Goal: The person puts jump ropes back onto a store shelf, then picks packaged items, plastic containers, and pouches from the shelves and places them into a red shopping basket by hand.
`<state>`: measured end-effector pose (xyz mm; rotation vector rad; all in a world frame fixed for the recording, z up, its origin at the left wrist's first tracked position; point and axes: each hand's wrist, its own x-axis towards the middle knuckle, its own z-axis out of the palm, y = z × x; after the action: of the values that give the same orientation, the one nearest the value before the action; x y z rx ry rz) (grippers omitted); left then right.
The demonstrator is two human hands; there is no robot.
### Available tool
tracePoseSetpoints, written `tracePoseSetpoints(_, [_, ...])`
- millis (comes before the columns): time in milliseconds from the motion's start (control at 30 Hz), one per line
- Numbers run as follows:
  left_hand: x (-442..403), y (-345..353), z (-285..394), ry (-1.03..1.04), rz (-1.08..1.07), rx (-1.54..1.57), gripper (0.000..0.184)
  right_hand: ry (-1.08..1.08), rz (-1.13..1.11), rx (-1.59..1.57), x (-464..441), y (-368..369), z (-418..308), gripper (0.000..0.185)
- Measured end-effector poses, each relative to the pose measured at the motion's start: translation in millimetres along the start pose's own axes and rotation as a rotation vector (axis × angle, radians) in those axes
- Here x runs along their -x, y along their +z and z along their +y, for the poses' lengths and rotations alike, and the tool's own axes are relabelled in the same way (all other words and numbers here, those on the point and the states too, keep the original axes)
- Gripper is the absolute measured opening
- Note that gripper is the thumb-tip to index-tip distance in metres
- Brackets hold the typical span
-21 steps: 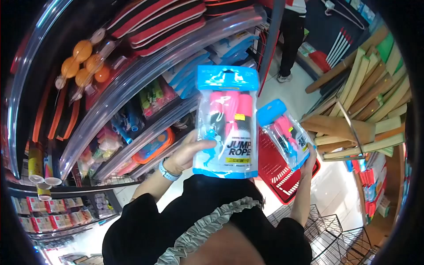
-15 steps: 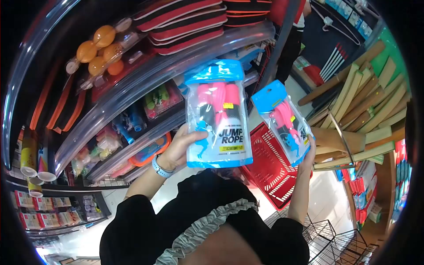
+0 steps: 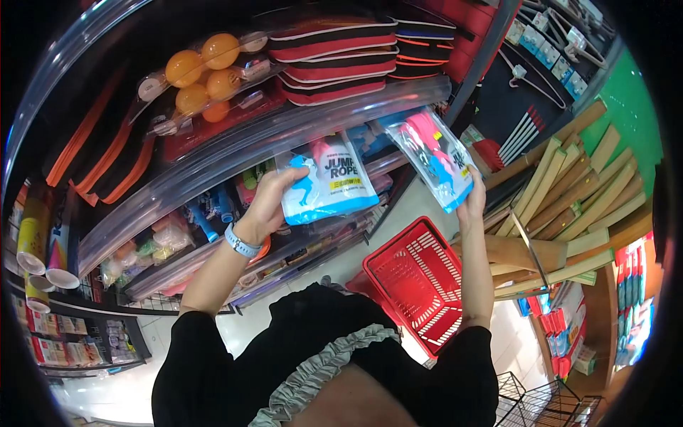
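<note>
My left hand (image 3: pixel 269 201) grips the lower left of a jump rope package (image 3: pixel 333 186), thumb on its front. The package's upper end lies inside the shelf, hidden beneath the clear shelf edge (image 3: pixel 299 128). On the right, my right hand (image 3: pixel 472 196) holds a second jump rope package (image 3: pixel 432 158) by its lower right side. That package is tilted, its top near the right end of the shelf, and pink handles show through the plastic.
A red basket (image 3: pixel 420 285) stands on the floor below. Orange balls (image 3: pixel 203 75) and striped cases (image 3: pixel 334 60) sit on the upper shelf. Wooden sticks (image 3: pixel 569 192) fill a rack at right. Wire baskets (image 3: pixel 541 402) are at lower right.
Both packages have moved up and forward toward the shelf. The left one's top has gone under the shelf edge. The view has shifted, and more of the red basket shows.
</note>
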<state>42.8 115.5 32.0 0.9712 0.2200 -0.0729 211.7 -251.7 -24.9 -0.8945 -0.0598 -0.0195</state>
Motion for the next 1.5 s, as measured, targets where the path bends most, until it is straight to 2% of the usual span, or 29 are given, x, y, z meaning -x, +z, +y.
tracePoseSetpoints(167, [-19.1, 2.8, 10.7, 0.109, 0.053, -0.025, 0.026, 0.014, -0.025, 0.006, -42.4, 52.3, 15.9, 0.035])
tracePoseSetpoints(267, [-50.5, -9.5, 3.5, 0.318, 0.09, -0.181, 0.026, 0.036, -0.053, 0.061, -78.5, 72.1, 28.8, 0.033])
tracePoseSetpoints(300, [-57.9, -13.6, 2.6, 0.276, 0.065, -0.123, 0.03, 0.043, -0.025, 0.095, -91.4, 77.0, 33.4, 0.029])
tracePoseSetpoints(333, [-72.5, -24.5, -3.0, 0.319, 0.106, -0.159, 0.029, -0.008, 0.012, 0.13, -101.8, 84.2, 37.8, 0.02])
tracePoseSetpoints(400, [-92.1, -38.3, -10.5, 0.401, 0.192, -0.236, 0.028, -0.029, 0.026, 0.164, -111.7, 95.2, 43.8, 0.02])
tracePoseSetpoints(433, [-79.4, -28.3, 0.4, 0.44, 0.263, -0.418, 0.029, 0.002, 0.017, 0.19, -114.4, 95.8, 44.1, 0.02])
tracePoseSetpoints(533, [-119.9, -77.7, -24.2, 0.656, 0.072, -0.269, 0.029, 0.046, -0.029, 0.263, -115.2, 100.6, 42.3, 0.021])
tracePoseSetpoints(600, [-127.5, -86.9, -26.3, 0.733, 0.095, -0.337, 0.029, 0.01, -0.081, 0.311, -98.5, 107.5, 37.9, 0.022])
tracePoseSetpoints(633, [-126.7, -86.7, -26.0, 0.757, 0.131, -0.401, 0.029, -0.026, -0.088, 0.323, -92.2, 106.1, 37.5, 0.029])
tracePoseSetpoints(733, [-124.3, -81.1, -21.4, 0.831, 0.245, -0.631, 0.028, -0.04, -0.071, 0.43, -79.8, 105.1, 29.3, 0.031])
tracePoseSetpoints(833, [-126.3, -78.0, -19.3, 0.914, 0.335, -0.865, 0.028, -0.034, -0.05, 0.468, -75.9, 99.1, 30.1, 0.053])
tracePoseSetpoints(933, [-131.7, -75.5, -17.8, 0.993, 0.398, -1.072, 0.027, -0.033, -0.02, 0.479, -65.0, 100.2, 32.1, 0.061])
tracePoseSetpoints(1067, [-132.0, -77.2, -18.2, 1.065, 0.452, -1.243, 0.026, -0.107, -0.002, 0.545, -52.6, 86.8, 49.6, 0.053])
tracePoseSetpoints(1100, [-131.7, -77.2, -18.8, 1.076, 0.461, -1.271, 0.026, -0.1, -0.022, 0.577, -46.0, 89.6, 52.1, 0.045])
tracePoseSetpoints(1200, [-131.0, -78.0, -22.4, 1.112, 0.482, -1.342, 0.025, -0.062, -0.124, 0.606, -41.1, 93.2, 57.3, 0.042])
tracePoseSetpoints(1433, [-131.7, -80.1, -30.5, 1.163, 0.505, -1.426, 0.024, -0.099, -0.187, 0.727, -38.4, 111.0, 54.1, 0.033])
tracePoseSetpoints(1500, [-131.4, -80.9, -31.1, 1.173, 0.511, -1.442, 0.024, -0.092, -0.197, 0.676, -45.9, 109.8, 55.8, 0.028])
